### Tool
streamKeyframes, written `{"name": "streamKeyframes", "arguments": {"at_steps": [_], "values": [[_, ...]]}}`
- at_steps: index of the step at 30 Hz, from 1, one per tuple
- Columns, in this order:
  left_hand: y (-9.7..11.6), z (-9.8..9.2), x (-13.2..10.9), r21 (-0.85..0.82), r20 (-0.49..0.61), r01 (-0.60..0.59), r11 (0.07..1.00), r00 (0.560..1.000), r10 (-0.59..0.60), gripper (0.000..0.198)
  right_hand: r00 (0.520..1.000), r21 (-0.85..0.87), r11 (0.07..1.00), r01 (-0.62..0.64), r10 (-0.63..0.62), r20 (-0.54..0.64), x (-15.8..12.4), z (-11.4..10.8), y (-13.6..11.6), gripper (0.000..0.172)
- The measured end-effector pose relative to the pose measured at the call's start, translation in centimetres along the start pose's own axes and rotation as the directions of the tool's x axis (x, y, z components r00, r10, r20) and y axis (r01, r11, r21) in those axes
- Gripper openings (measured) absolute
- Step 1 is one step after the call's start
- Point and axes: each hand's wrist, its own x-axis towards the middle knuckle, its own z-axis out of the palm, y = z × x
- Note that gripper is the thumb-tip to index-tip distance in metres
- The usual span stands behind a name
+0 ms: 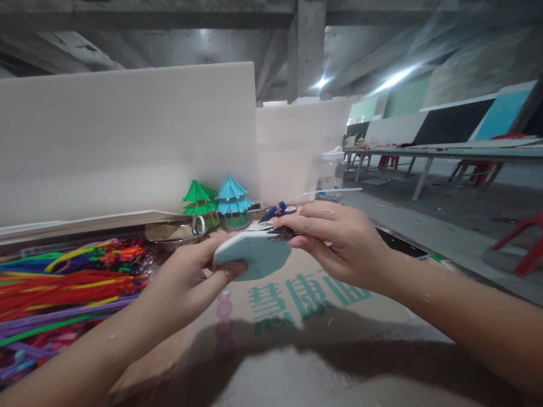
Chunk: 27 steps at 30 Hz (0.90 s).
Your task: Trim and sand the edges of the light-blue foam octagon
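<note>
My left hand [195, 268] is closed on a flat, many-sided pale blue-green board [258, 257], thumb on the near face and fingers behind. The board is tilted above the cardboard and has small dark dots near its rim. Pinched in my right hand [339, 237] is a small dark metal tool [283, 232], its end at the board's upper right edge. Its exact kind is hard to make out. Just behind lies a dark blue object [278, 211], partly hidden. Two small tiered-roof models, one green [199, 198] and one light blue [233, 200], stand beyond the board.
Colourful pipe cleaners [63, 288] lie at the left beside a roll of tape [198, 226]. Printed cardboard [292, 316] covers the work surface. A clear bottle [331, 175] stands behind my right hand, and a phone [403, 244] lies to its right. White panels [127, 141] rise at the back.
</note>
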Motion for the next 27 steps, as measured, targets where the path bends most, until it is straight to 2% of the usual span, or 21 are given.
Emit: {"name": "streamKeyframes", "arguments": {"at_steps": [9,16,27], "values": [[-0.13,0.17,-0.01,-0.033,0.009,0.008,0.999,1.000,-0.008,0.012,1.000,0.027,1.000,0.012,-0.011,-0.026,0.17,0.24,0.13,0.026],[-0.23,-0.18,-0.12,-0.038,0.030,0.016,0.999,0.999,-0.015,0.012,0.999,0.041,0.999,-0.028,0.027,0.030,0.17,-0.24,-0.11,0.028],[0.02,0.01,-0.21,0.031,0.036,0.049,0.998,0.998,-0.050,0.014,0.999,0.061,0.998,-0.034,0.034,-0.004,-0.08,0.23,0.09,0.026]]}}
